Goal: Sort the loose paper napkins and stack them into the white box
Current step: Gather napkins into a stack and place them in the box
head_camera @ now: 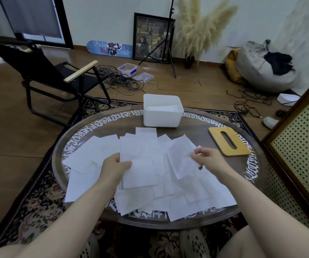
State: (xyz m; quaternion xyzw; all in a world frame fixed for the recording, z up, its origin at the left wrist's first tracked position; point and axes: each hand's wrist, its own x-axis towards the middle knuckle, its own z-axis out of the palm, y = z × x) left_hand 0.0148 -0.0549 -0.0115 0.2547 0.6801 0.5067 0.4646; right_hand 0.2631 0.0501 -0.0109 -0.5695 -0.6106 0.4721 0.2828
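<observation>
Napkins (86, 161) lay in a loose white overlapping spread across the near and middle part of the round table (247, 185), some corners overhanging its front rim, while a bare strip of tabletop ran between the far edge of the spread and the white box (162, 119) standing at the far rim. Beside the spread on the right lay a flat wooden lid (241, 148) with a slot cut through it, apart from the box. The table, dark with white lettering round its border, stood on a flowered rug (36, 202) over a wood floor; a black folding chair (43, 69) stood off to the far left. The left hand (115, 167) pinched a small stack of napkins (140, 164) at its left edge, thumb on top. The right hand (208, 159) pinched one napkin (181, 161) by its right edge, lifted above the pile. Inside the box a few flat white napkins (162, 108) showed.
</observation>
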